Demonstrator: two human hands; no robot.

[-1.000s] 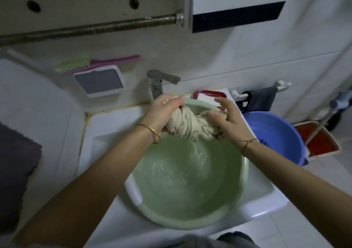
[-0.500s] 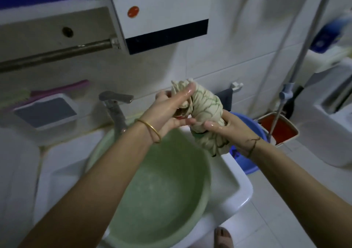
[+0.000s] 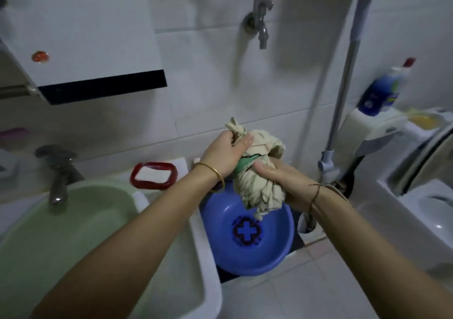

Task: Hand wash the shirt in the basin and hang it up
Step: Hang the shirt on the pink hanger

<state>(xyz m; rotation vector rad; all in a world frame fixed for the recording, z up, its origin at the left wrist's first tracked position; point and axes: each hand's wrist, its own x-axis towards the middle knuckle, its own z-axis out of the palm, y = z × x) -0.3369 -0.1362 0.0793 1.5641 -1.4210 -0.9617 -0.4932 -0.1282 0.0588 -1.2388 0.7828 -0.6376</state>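
Cream shirt [image 3: 259, 181], twisted into a wet bundle (green trim), above blue basin [image 3: 247, 242].

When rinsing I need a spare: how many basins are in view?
2. A green basin in the sink at left; a blue basin beside the sink, under the shirt. Others may be hidden.

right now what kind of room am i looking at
Most likely a home bathroom used for laundry: tiled walls with a wall tap, a white sink holding a green basin, and what looks like a toilet at the right.
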